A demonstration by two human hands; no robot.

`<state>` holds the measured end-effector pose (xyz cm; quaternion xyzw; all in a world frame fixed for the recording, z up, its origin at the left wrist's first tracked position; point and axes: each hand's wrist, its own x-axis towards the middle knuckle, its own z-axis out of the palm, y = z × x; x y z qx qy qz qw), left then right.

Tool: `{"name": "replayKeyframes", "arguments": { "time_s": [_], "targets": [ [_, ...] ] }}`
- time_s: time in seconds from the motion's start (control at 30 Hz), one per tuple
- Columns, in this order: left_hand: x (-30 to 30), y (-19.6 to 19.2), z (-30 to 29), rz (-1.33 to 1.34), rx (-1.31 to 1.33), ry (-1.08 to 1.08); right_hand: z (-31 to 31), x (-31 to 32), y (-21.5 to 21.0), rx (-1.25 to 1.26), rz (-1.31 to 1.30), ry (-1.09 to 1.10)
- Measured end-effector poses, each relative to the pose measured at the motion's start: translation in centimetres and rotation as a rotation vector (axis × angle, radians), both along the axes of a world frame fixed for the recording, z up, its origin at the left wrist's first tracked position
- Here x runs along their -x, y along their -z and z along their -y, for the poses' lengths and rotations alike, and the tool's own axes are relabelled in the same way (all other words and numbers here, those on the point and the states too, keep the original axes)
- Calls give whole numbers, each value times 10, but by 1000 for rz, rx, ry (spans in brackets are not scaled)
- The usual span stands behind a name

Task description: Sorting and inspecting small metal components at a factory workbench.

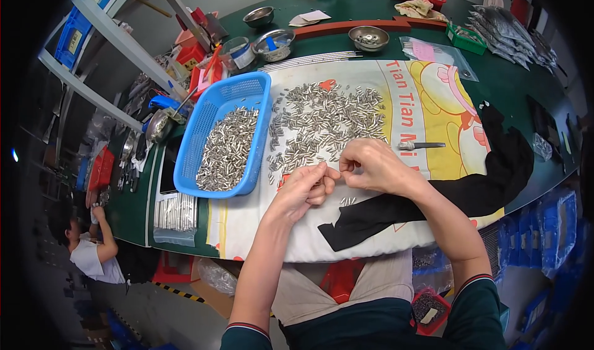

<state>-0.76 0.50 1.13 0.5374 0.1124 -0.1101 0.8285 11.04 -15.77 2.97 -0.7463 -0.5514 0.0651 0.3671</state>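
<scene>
Near the lower centre, the left hand (306,188) and right hand (371,164) meet fingertip to fingertip, each pinched narrow on a small metal pin (338,170) between them. A few loose pins (348,200) lie just below, a black cloth (433,201) to the right. Beyond, the pin pile (325,124) spreads over the printed cloth (427,96); left, a blue basket (257,93) holds more.
</scene>
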Motion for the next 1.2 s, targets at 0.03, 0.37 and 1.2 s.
{"name": "replayKeyframes", "arguments": {
  "time_s": [0.03,0.37,1.2],
  "targets": [
    [0,-1,2,-23,83,-27,-3,3,-1,0,2,0],
    [30,-34,-4,238,-637,-372,-9,-6,26,-269,26,256],
    [-12,12,4,602,-1559,-234,-12,11,35,-112,272,133]
  ]
}}
